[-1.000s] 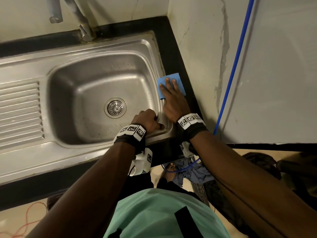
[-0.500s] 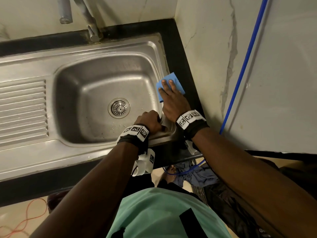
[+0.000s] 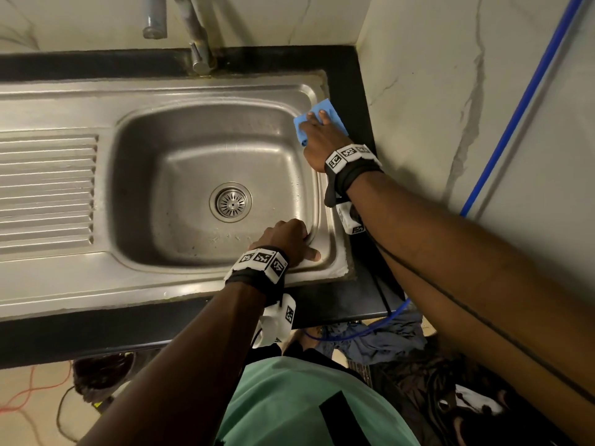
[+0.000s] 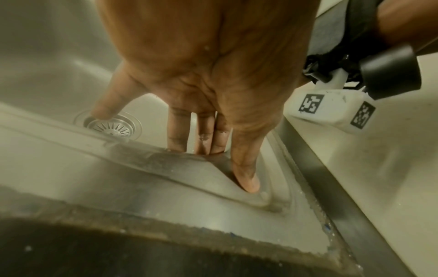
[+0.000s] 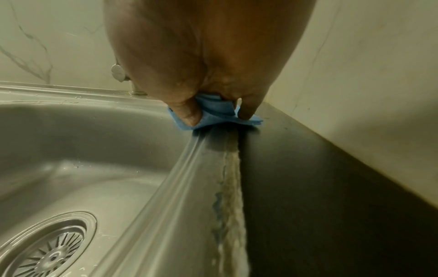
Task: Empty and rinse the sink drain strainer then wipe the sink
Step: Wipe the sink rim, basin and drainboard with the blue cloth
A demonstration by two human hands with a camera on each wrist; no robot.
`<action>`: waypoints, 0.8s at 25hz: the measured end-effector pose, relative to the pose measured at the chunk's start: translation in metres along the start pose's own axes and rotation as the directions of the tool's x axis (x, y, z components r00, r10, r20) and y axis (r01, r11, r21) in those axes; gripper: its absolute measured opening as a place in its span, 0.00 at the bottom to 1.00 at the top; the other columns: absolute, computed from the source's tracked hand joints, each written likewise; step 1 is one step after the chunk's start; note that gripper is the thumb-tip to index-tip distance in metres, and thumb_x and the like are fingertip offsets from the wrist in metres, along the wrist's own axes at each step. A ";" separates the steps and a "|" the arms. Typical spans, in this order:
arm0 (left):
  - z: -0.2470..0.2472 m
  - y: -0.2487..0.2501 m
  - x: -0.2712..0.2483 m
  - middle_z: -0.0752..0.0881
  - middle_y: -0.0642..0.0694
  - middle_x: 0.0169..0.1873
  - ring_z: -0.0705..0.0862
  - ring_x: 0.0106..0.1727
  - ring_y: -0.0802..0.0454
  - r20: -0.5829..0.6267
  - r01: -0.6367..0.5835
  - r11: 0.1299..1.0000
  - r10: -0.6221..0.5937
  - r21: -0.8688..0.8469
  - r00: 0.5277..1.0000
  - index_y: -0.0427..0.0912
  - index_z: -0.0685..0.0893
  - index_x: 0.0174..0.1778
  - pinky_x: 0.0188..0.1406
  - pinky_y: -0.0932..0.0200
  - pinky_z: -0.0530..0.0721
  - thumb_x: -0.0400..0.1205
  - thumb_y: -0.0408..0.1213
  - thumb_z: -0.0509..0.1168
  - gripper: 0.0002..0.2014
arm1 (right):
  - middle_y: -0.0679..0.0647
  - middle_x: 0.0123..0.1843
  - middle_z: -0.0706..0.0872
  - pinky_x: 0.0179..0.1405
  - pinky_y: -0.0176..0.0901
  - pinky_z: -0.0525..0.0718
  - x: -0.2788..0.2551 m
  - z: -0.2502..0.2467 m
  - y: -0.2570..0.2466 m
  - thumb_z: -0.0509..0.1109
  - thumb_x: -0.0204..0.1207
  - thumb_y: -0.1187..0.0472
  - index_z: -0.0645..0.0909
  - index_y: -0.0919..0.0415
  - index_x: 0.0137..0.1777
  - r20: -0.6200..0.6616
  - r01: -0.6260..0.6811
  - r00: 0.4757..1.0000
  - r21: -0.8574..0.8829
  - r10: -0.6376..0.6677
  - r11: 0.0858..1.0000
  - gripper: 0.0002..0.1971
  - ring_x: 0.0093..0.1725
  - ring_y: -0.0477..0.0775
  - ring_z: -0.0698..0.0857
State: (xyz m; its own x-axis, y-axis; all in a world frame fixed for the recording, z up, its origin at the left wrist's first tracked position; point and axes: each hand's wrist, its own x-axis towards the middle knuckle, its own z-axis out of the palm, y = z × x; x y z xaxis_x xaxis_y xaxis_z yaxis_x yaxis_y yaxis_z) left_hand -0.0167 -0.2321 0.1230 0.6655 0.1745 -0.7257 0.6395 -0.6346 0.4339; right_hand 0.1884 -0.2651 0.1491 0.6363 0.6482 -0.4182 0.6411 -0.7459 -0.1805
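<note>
The drain strainer (image 3: 230, 202) sits seated in the drain at the middle of the sink (image 3: 206, 91) basin floor. Water droplets lie on the basin floor near it. A blue cloth (image 3: 318, 117) lies on the sink's right rim toward the far corner, overlapping the edge of the black counter (image 3: 363, 101). The right hand (image 3: 322, 140) presses down on the cloth with fingers spread over it; in the right wrist view the thumb (image 5: 187, 112) and a finger bear on the cloth, which bunches up between them. The left hand (image 3: 286, 236) rests on the near-right corner of the sink rim, holding nothing: its fingers (image 4: 177, 131) hang relaxed over the inner edge into the basin and the thumb lies on the rim. A faucet (image 3: 196, 43) stands at the far edge, against the marbled wall (image 3: 434, 75). A blue cable (image 3: 515, 117) runs down the right wall.
</note>
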 end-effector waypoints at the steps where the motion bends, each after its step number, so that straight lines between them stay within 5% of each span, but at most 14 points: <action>1: 0.000 0.000 -0.001 0.79 0.49 0.48 0.81 0.53 0.40 -0.001 0.007 1.000 -0.007 -0.013 1.000 0.50 0.84 0.59 0.67 0.34 0.82 0.73 0.55 0.82 0.24 | 0.55 0.89 0.52 0.84 0.62 0.60 0.003 -0.004 0.000 0.58 0.84 0.64 0.59 0.59 0.85 0.001 -0.003 1.000 0.017 0.003 1.000 0.29 0.88 0.61 0.46; 7: 0.001 0.001 -0.002 0.74 0.53 0.42 0.80 0.53 0.40 0.002 0.025 1.000 -0.025 -0.005 1.000 0.51 0.84 0.58 0.69 0.27 0.78 0.73 0.56 0.81 0.22 | 0.59 0.88 0.54 0.84 0.54 0.53 -0.012 -0.007 -0.002 0.57 0.84 0.66 0.60 0.63 0.84 -0.012 0.040 0.999 -0.038 -0.041 0.998 0.28 0.87 0.64 0.48; 12: 0.002 0.000 0.005 0.80 0.48 0.48 0.84 0.57 0.37 0.013 0.036 0.999 -0.036 0.027 0.999 0.54 0.83 0.54 0.68 0.27 0.80 0.71 0.59 0.81 0.22 | 0.55 0.88 0.56 0.81 0.56 0.64 -0.055 0.016 -0.009 0.57 0.84 0.64 0.62 0.63 0.83 -0.040 0.011 0.999 0.011 -0.011 1.000 0.27 0.88 0.59 0.48; 16: 0.003 0.001 0.007 0.86 0.44 0.57 0.85 0.58 0.37 -0.016 -0.004 0.995 0.006 0.098 1.000 0.54 0.84 0.54 0.64 0.39 0.84 0.67 0.64 0.77 0.25 | 0.57 0.88 0.58 0.80 0.60 0.68 -0.094 0.050 -0.014 0.59 0.82 0.64 0.64 0.62 0.82 -0.093 0.005 0.996 0.023 -0.002 1.000 0.27 0.88 0.60 0.49; 20: 0.003 -0.001 0.010 0.87 0.37 0.60 0.86 0.63 0.31 -0.033 -0.035 0.991 0.040 0.127 0.999 0.52 0.87 0.57 0.53 0.48 0.80 0.65 0.62 0.67 0.28 | 0.57 0.89 0.53 0.84 0.60 0.61 -0.136 0.079 -0.020 0.61 0.82 0.58 0.58 0.61 0.85 -0.072 -0.017 0.997 0.042 0.020 0.999 0.32 0.88 0.60 0.45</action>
State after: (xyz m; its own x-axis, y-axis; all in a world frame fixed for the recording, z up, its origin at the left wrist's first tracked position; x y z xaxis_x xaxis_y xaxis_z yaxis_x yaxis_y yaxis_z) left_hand -0.0116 -0.2320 0.1139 0.7029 0.1742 -0.6896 0.5618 -0.7307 0.3880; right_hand 0.0550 -0.3502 0.1388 0.6785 0.6422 -0.3568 0.6112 -0.7629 -0.2107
